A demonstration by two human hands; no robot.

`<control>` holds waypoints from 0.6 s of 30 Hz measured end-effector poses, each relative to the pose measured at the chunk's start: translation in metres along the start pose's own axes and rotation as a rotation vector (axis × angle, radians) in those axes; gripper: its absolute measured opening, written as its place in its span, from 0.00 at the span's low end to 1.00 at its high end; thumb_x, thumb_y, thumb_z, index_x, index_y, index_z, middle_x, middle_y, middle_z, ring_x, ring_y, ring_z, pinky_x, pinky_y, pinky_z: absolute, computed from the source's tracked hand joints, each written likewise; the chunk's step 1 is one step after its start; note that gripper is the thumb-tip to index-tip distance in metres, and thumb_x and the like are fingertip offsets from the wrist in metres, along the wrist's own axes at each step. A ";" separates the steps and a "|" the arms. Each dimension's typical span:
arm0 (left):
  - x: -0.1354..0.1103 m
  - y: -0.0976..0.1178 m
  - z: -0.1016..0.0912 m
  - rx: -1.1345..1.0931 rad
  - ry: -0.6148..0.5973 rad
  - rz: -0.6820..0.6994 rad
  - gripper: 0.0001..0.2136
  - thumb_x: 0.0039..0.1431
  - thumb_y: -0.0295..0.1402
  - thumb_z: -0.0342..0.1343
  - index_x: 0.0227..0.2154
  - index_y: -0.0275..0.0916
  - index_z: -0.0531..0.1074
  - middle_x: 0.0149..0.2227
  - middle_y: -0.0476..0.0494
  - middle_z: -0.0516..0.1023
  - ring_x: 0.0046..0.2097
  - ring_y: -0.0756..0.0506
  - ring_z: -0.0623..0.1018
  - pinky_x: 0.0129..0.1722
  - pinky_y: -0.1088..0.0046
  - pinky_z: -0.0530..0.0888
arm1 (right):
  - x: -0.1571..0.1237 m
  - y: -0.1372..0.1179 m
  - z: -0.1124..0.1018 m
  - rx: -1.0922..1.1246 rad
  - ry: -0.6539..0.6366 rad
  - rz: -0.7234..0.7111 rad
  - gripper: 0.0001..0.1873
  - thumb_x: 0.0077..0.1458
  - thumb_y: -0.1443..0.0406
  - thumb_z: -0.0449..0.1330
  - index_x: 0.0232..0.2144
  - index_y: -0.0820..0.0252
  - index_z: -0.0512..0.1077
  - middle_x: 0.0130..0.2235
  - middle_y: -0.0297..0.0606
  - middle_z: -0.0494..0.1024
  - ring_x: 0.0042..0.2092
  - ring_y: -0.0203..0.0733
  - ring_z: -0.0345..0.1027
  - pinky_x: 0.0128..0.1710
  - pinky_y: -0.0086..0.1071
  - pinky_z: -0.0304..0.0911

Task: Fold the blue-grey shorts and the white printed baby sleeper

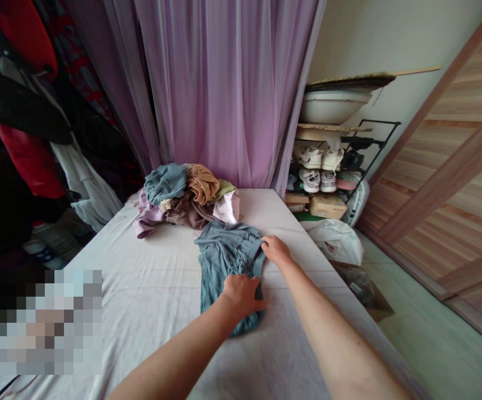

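Note:
A blue-grey garment (218,266) with a gathered elastic band, seemingly pants, lies spread on the white-sheeted bed (149,300). At the band's right edge, my right hand (276,250) has its fingers closed on the cloth. My left hand (243,294) rests over the lower right part of the garment, thumb and fingers apart, slightly blurred. Its fingertips are partly hidden from me. Just behind the garment is a heap of crumpled clothes (191,208), with blue, tan, brown, lilac and white pieces.
Purple curtains (224,94) hang behind the bed. To the right stand a shoe rack (349,172), a white plastic bag (336,241) and a wooden door (445,205). Hanging clothes (28,155) fill the left side. A pixelated patch covers the bed's left front.

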State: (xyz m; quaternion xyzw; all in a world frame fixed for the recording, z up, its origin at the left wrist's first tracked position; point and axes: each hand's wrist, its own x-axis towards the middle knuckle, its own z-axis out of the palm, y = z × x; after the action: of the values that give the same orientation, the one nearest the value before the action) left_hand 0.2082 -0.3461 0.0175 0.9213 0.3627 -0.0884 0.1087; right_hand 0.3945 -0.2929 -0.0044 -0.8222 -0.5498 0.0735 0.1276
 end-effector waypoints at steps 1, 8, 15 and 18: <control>0.000 -0.002 -0.005 0.020 -0.022 0.008 0.25 0.57 0.53 0.53 0.48 0.38 0.75 0.44 0.30 0.80 0.47 0.32 0.80 0.43 0.58 0.75 | 0.002 -0.002 -0.005 0.003 0.010 0.011 0.18 0.60 0.66 0.50 0.46 0.52 0.76 0.47 0.38 0.79 0.48 0.40 0.71 0.44 0.28 0.61; -0.023 -0.062 -0.067 0.173 0.133 -0.121 0.12 0.58 0.35 0.49 0.37 0.42 0.77 0.40 0.37 0.82 0.43 0.37 0.81 0.39 0.64 0.74 | 0.003 -0.029 -0.055 0.026 0.161 -0.039 0.19 0.59 0.64 0.50 0.50 0.53 0.73 0.42 0.41 0.81 0.43 0.44 0.73 0.40 0.32 0.61; -0.046 -0.123 -0.143 0.238 0.377 -0.366 0.24 0.58 0.56 0.46 0.33 0.42 0.76 0.34 0.40 0.80 0.39 0.38 0.79 0.36 0.67 0.70 | -0.013 -0.064 -0.105 0.285 0.094 -0.146 0.16 0.51 0.63 0.57 0.43 0.55 0.76 0.33 0.33 0.80 0.32 0.38 0.70 0.30 0.27 0.57; -0.063 -0.128 -0.160 0.255 0.396 -0.448 0.20 0.57 0.54 0.50 0.33 0.43 0.76 0.34 0.42 0.79 0.40 0.39 0.78 0.38 0.67 0.69 | -0.036 -0.075 -0.132 0.303 0.028 -0.293 0.14 0.49 0.63 0.57 0.38 0.55 0.78 0.25 0.30 0.77 0.27 0.35 0.65 0.26 0.27 0.52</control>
State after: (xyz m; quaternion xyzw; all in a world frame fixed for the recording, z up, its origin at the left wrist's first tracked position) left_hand 0.0885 -0.2534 0.1690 0.8240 0.5567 0.0262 -0.1023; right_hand 0.3488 -0.3161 0.1428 -0.7059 -0.6443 0.1245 0.2666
